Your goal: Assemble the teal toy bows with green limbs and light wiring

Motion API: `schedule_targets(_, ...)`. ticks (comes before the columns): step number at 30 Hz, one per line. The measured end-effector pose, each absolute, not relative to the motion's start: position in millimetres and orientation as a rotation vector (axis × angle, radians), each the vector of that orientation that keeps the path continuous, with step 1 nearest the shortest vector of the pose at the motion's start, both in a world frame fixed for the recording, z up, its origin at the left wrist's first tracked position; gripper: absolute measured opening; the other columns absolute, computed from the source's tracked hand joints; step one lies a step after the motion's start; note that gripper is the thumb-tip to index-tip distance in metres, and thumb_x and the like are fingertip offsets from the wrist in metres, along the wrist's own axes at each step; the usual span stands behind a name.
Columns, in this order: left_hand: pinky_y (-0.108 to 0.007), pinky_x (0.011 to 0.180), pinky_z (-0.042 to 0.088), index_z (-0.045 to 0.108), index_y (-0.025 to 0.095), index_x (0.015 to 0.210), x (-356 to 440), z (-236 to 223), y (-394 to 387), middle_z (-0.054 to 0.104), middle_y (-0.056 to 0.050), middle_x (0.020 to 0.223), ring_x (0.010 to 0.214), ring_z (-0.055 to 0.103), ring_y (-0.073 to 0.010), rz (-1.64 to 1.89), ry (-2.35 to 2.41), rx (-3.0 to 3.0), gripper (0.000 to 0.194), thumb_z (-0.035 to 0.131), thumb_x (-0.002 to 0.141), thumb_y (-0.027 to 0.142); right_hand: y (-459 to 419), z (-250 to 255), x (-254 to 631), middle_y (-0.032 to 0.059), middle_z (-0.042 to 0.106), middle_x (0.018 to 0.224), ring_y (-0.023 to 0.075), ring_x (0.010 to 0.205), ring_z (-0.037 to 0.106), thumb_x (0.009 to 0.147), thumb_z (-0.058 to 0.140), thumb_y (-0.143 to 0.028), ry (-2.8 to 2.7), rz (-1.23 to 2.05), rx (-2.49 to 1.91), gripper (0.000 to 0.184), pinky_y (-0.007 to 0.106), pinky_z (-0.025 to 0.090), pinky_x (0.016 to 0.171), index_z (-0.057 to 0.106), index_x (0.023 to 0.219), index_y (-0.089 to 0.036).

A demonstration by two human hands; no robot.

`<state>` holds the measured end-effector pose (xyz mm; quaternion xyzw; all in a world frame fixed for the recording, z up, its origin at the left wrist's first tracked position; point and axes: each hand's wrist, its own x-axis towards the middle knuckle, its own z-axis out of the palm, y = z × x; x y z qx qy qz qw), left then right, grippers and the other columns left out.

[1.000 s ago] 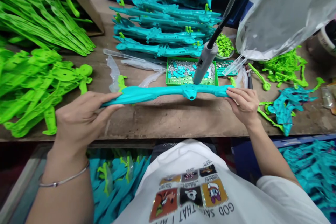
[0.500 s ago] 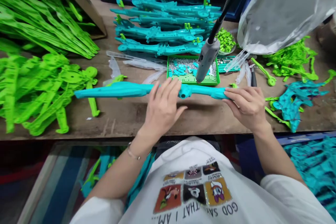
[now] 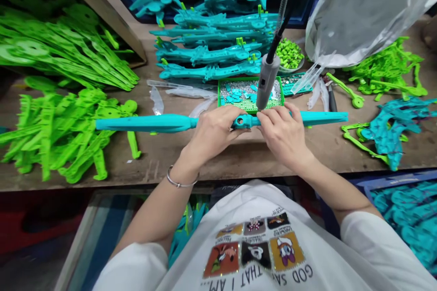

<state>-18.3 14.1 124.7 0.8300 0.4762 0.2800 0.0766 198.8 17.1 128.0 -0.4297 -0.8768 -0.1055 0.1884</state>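
Note:
A long teal plastic piece [image 3: 146, 123] lies crosswise over the wooden bench [image 3: 239, 159], with a round hub at its middle. My left hand [image 3: 211, 132] is wrapped on it just left of the hub. Just right of the hub, my right hand [image 3: 282, 132] grips the same piece. A grey hanging power screwdriver [image 3: 266, 81] on a black hose points down at the hub between my hands. Behind it sits a green tray [image 3: 251, 107] of small screws and teal bits.
Bright green plastic parts [image 3: 64, 132] are heaped at the left, more in a wooden box [image 3: 102, 13] behind. Assembled teal pieces [image 3: 211, 50] are stacked at the back. A plastic bag [image 3: 362, 9], green parts [image 3: 385, 72] and teal parts [image 3: 392, 132] crowd the right side.
My left hand slid from the piece's left end to its middle. My right hand moved from the right end in to the hub. The piece shifted leftward.

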Motion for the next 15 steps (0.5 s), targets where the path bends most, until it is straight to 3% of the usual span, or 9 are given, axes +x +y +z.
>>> schedule_targets(6, -0.035, 0.09, 0.053, 0.07, 0.019, 0.118, -12, 123, 19, 0.078, -0.009, 0.112, 0.105, 0.073, -0.026, 0.88, 1.372, 2.462, 0.035, 0.076, 0.091, 0.041, 23, 120, 202, 0.0036, 0.077, 0.099, 0.0212, 0.09, 0.061, 0.106, 0.052, -0.023, -2.471, -0.45, -1.114, 0.018, 0.043, 0.032, 0.1, 0.067, 0.114, -0.02)
schedule_targets(15, -0.033, 0.083, 0.054, 0.074, 0.019, 0.108, -12, 112, 27, 0.08, -0.006, 0.104, 0.092, 0.075, -0.0227, 0.905, 1.292, 2.452, 0.027, 0.076, 0.09, 0.039, 25, 108, 204, 0.0023, 0.078, 0.097, 0.0194, 0.086, 0.06, 0.107, 0.052, -0.024, -2.466, -0.475, -1.033, 0.016, 0.042, 0.027, 0.091, 0.067, 0.113, -0.019)
